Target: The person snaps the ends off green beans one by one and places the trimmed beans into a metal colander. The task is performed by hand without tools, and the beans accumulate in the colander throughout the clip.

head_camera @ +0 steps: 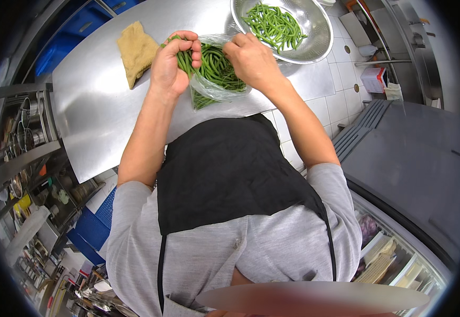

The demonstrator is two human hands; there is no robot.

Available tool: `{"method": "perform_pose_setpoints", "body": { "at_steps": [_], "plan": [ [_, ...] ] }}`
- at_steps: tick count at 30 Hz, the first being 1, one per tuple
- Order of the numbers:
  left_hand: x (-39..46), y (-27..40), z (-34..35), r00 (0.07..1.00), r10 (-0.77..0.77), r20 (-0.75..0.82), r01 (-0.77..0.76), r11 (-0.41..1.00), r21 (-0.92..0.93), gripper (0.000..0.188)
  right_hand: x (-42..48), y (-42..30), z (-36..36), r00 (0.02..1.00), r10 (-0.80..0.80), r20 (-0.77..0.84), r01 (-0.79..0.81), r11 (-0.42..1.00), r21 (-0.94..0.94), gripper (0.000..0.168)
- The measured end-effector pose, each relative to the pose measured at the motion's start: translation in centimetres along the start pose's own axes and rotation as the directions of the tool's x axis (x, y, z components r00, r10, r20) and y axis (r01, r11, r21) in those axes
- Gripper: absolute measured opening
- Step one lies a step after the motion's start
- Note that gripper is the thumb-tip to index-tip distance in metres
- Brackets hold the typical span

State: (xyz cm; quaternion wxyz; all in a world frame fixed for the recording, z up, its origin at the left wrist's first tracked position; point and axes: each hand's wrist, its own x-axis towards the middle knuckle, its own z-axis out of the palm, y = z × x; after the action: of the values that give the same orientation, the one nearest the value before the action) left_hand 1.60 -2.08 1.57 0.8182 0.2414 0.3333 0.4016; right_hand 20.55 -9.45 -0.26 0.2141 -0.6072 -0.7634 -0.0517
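Note:
My left hand is closed round a bunch of green beans, just left of an open clear plastic bag. Many long green beans fill the bag, which rests on the stainless steel table. Over the bag's right side is my right hand, its fingers bent together at the bag's opening; whether they hold a bean or the plastic is hidden. Beyond it, a perforated metal colander contains shorter green bean pieces.
A folded tan cloth lies on the table, left of my left hand. Blue bins stand past the far left edge. A grey-topped refrigerated cabinet is at the right, and metal shelving with pots at the left.

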Motion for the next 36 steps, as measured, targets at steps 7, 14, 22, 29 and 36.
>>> {"method": "perform_pose_setpoints", "body": {
  "at_steps": [7,14,22,29,36],
  "plan": [
    [0.2,-1.6,0.7,0.852,0.304,0.427,-0.515,0.331,0.791,0.016,0.8,-0.7,-5.1,0.989,-0.106,-0.108,0.093,0.988,-0.121,0.006],
    [0.2,-0.9,1.5,0.714,0.352,0.605,-0.64,-0.023,0.768,0.015,1.0,-0.7,-5.4,0.971,-0.1,-0.216,0.095,0.995,-0.033,0.008],
    [0.2,-1.3,1.7,0.928,0.231,0.291,-0.355,0.78,0.515,0.018,0.5,0.9,-3.1,0.821,0.504,0.269,-0.316,0.008,0.949,0.021],
    [0.4,-0.7,0.6,0.969,0.209,0.131,-0.241,0.912,0.331,0.02,-1.4,-0.4,-1.8,0.874,0.412,0.256,-0.439,0.45,0.777,0.03],
    [0.5,-0.5,0.2,0.96,0.225,0.167,-0.266,0.918,0.294,0.016,-0.5,-0.9,-2.3,0.87,0.373,0.323,-0.438,0.283,0.853,0.023]
  ]
}}
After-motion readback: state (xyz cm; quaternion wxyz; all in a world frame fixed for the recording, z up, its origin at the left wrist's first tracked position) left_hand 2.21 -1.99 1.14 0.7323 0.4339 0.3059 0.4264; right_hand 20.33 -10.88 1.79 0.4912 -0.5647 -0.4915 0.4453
